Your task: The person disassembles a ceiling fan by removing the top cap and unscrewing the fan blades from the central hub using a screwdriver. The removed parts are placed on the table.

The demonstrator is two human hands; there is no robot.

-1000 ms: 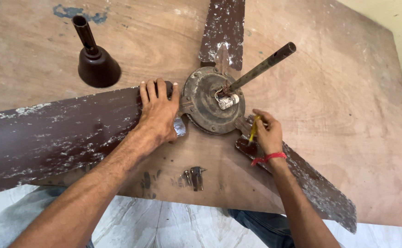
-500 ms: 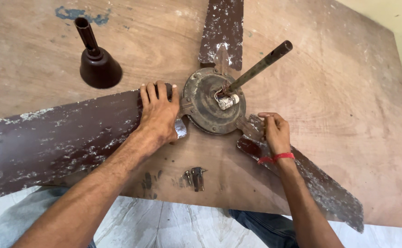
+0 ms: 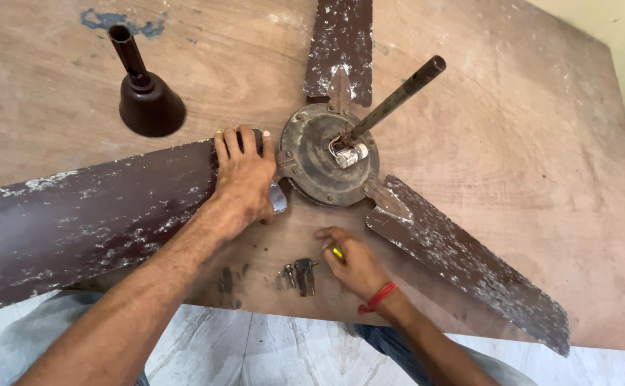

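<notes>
Left hand [image 3: 244, 182] flat, released, pressing fan blade [image 3: 91, 214] near motor hub [image 3: 326, 154]; right hand [image 3: 355, 261] pinching small yellow tool [image 3: 336, 251] by screws [image 3: 298, 275] on table [image 3: 527, 143]

Two bare forearms without sleeves, red thread band [image 3: 377, 297] around the right wrist, blue trousers [image 3: 391, 342] below

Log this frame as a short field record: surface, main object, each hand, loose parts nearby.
surface: worn brown plywood table
main object: old brown three-blade ceiling fan, lying flat, rusty down-rod sticking up from the hub
left hand: pressed flat on the left blade near the hub
right hand: on the table by small dark metal screws, holding something small and yellow, red thread on the wrist
nearby: dark brown bell-shaped canopy cover, upright
</notes>
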